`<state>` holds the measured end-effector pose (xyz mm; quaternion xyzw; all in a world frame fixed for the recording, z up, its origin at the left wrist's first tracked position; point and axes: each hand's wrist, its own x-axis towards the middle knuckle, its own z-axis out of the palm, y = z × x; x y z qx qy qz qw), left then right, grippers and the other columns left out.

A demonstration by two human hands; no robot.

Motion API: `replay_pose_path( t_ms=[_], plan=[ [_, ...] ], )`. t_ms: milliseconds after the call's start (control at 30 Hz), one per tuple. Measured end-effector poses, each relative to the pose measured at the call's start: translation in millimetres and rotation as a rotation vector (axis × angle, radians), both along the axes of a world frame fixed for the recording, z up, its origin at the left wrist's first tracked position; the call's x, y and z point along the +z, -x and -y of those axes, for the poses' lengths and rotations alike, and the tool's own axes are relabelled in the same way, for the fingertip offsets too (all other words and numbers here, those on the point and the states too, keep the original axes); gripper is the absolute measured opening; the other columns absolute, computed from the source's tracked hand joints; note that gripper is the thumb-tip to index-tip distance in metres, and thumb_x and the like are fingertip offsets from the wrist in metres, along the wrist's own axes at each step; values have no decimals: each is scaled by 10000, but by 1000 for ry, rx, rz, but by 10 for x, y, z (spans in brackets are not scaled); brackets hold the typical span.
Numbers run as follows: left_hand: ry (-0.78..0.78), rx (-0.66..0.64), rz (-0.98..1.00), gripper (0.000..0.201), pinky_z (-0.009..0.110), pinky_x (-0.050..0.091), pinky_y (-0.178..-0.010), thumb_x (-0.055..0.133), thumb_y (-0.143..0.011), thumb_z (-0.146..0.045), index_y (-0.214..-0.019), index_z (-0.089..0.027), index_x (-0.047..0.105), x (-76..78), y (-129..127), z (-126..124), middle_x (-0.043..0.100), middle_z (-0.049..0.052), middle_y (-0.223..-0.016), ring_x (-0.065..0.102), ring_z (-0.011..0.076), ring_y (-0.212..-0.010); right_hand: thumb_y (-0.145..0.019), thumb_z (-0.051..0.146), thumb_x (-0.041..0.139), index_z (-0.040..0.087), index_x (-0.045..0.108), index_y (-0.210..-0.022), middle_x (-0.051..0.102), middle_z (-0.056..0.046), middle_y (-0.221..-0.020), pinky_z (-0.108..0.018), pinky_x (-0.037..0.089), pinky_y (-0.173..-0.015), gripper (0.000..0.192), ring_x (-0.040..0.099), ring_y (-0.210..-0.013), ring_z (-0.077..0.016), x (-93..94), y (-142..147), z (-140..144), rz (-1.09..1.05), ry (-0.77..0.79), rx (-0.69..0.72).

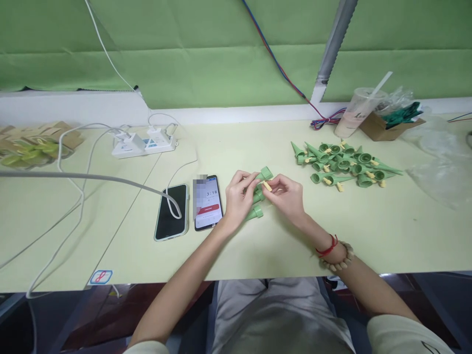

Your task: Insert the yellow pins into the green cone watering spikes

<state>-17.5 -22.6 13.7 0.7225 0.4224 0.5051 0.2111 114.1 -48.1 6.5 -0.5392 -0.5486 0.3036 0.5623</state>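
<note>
My left hand point(239, 196) is closed around a green cone-shaped plastic piece point(265, 173), its wide capped end pointing up and right. Between the fingertips of my right hand point(284, 194) is a small yellow plastic piece point(267, 186), held close against the green one. Under and beside my left hand, more green cone pieces point(255, 213) lie on the table, partly hidden by the fingers. To the right is a pile of green cones point(344, 162), many with small yellow pieces on them.
Left of my hands lie a lit phone point(208, 201) and a dark-screened phone point(171, 212) under a white cable. A power strip point(143, 145) sits behind them. At the back right are a drink cup point(356, 114), a cardboard box point(385, 127) and clear plastic bags point(438, 172).
</note>
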Motion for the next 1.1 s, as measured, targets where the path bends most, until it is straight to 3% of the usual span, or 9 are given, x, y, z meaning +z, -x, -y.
replay_pose_path(
  t_ms=[200,267,333,467,667,767,900,967,1100],
  plan=[
    [34,-21,98,221,231,429,-620,517,-831,-288,-943,-203,686,-1,63,-76,585,34,-825,551,114,-724,-696,449,656,177,633,-896,618,-18,-796,-237,557,-528,338,593,-607,-103,113,-45,-59,-523,428,437],
    [37,-49,86,218,233,430,-621,525,-825,-292,-942,-208,688,10,74,-87,590,34,-826,552,118,-737,-681,424,679,172,644,-848,602,0,-745,-208,555,-541,305,576,-602,-84,129,-61,-65,-613,495,506],
    [27,-47,62,213,237,428,-631,533,-820,-295,-938,-214,691,20,73,-86,594,34,-824,550,126,-762,-649,391,713,169,634,-792,582,20,-693,-186,544,-534,275,560,-580,-70,134,-68,-64,-647,516,487],
    [-12,-10,27,205,235,424,-655,539,-817,-271,-940,-209,690,21,56,-69,591,31,-816,546,126,-772,-616,379,732,164,584,-703,580,17,-651,-217,532,-503,275,557,-551,-90,120,-43,-44,-468,387,287],
    [-94,61,-78,214,217,420,-661,498,-843,-232,-959,-207,676,-46,20,-37,575,20,-808,545,106,-744,-739,316,608,182,550,-638,604,-8,-655,-221,473,-524,177,556,-571,-112,12,-14,-11,204,-145,-13],
    [-110,87,-134,223,211,418,-656,476,-855,-231,-962,-208,670,-76,-2,-15,572,19,-815,547,101,-737,-772,238,551,182,536,-605,582,13,-618,-191,404,-501,177,532,-529,-84,-60,-33,-23,477,-314,-86],
    [-82,119,-167,227,210,411,-636,465,-860,-244,-942,-207,674,-96,-30,2,572,21,-810,553,104,-733,-797,180,499,185,557,-599,579,16,-596,-201,316,-469,206,514,-524,-75,-122,-59,-42,777,-400,-141],
    [-65,129,-187,227,210,405,-623,464,-860,-242,-939,-206,674,-103,-32,-3,575,20,-816,554,103,-725,-809,180,487,189,570,-606,583,9,-598,-203,320,-482,219,522,-550,-86,-130,-60,-42,827,-399,-125],
    [-76,135,-165,210,208,405,-637,486,-849,-229,-923,-196,679,-97,7,-46,573,16,-794,545,98,-711,-792,259,544,184,594,-673,611,-7,-679,-193,404,-515,149,553,-595,-100,-78,-38,-34,540,-250,-43]
  ],
)
